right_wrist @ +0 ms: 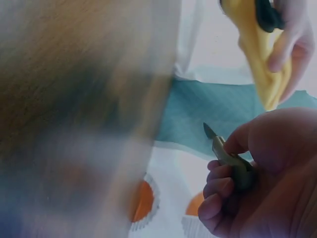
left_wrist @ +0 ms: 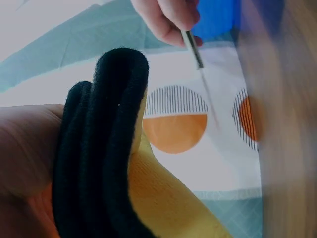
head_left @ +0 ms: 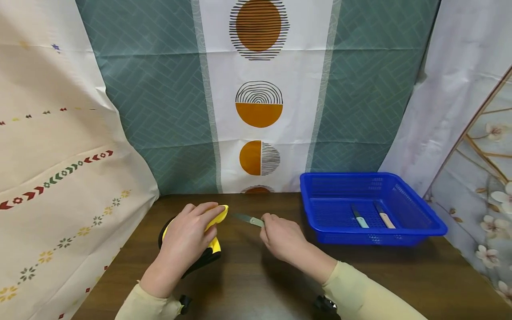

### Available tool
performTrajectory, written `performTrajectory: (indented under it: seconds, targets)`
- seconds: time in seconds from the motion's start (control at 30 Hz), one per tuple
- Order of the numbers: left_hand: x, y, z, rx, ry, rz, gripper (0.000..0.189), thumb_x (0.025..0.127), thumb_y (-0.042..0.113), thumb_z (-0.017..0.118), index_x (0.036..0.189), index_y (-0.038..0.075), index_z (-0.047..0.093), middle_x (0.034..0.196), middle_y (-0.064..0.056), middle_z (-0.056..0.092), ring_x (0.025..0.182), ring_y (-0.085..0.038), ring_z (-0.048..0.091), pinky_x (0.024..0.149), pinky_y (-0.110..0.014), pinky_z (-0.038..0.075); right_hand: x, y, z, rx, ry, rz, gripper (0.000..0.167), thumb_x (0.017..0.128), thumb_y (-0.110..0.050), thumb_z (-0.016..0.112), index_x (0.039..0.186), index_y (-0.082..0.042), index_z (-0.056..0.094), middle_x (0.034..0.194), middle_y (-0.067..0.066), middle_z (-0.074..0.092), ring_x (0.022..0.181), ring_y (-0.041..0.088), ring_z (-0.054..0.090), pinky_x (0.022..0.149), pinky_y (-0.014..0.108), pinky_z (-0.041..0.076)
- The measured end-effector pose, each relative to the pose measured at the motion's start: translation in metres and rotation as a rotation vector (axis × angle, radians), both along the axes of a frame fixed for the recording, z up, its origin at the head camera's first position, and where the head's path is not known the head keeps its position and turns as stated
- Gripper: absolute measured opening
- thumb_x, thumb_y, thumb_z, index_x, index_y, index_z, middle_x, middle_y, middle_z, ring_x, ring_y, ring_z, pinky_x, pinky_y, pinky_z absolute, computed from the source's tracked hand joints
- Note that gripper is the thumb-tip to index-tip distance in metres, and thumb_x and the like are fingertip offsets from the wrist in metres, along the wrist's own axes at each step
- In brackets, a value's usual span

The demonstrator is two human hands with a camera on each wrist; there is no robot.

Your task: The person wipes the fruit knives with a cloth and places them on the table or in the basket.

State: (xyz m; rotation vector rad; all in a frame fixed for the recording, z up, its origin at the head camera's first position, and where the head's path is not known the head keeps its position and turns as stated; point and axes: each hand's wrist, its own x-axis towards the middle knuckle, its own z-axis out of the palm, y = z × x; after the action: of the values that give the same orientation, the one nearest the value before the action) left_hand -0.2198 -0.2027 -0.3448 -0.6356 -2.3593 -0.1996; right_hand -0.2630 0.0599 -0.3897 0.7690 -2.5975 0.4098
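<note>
My left hand (head_left: 189, 232) grips a folded yellow cloth with thick black edging (head_left: 215, 244) at the left of the table. Seen from the left wrist, the black folds of the cloth (left_wrist: 116, 144) stand up beside the palm, with yellow fabric hanging behind. In my right hand (head_left: 285, 238) is a small knife with a pale green handle (head_left: 256, 221), its blade pointing left toward the cloth. The right wrist view shows the fingers curled round the knife handle (right_wrist: 228, 157), with the thumb along it. Blade and cloth are apart.
On the right of the brown table (head_left: 248, 284) stands a blue plastic basket (head_left: 372, 238). Inside it lie a green-handled knife (head_left: 362, 221) and a beige-handled knife (head_left: 386, 219). A patterned curtain (head_left: 160, 111) hangs behind the table, with more fabric at both sides.
</note>
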Motion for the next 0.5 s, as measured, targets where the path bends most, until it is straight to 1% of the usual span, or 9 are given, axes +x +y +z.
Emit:
performTrajectory:
  seconds: [0.2,0.37,0.5]
  targets:
    - [-0.004,0.016,0.004,0.023,0.006,-0.027,0.048,0.087,0.001,0.082,0.133,0.015,0.081,0.130,-0.007,0.077,0.093,-0.031,0.063,0.074,-0.038,0.057,0.010,0.018,0.012,-0.046,-0.024,-0.023,0.015,0.100,-0.011,0.072,0.114,-0.004,0.070,0.091,0.004,0.069,0.067,0.016,0.062,0.055,0.037,0.053]
    - [-0.008,0.030,0.007,0.044,0.012,-0.045,0.048,0.088,0.002,0.084,0.134,0.016,0.081,0.131,-0.005,0.076,0.094,-0.030,0.063,0.073,-0.037,0.057,0.018,0.032,0.018,-0.099,-0.021,-0.047,0.019,0.100,-0.011,0.072,0.119,-0.006,0.070,0.099,0.003,0.072,0.073,0.016,0.063,0.058,0.039,0.053]
    - [-0.011,0.041,0.010,0.053,0.020,-0.058,0.048,0.088,0.003,0.085,0.134,0.017,0.081,0.132,-0.004,0.076,0.096,-0.030,0.064,0.073,-0.037,0.058,0.022,0.042,0.020,-0.139,-0.024,-0.055,0.020,0.100,-0.010,0.071,0.120,-0.006,0.070,0.098,0.002,0.071,0.072,0.016,0.060,0.060,0.040,0.053]
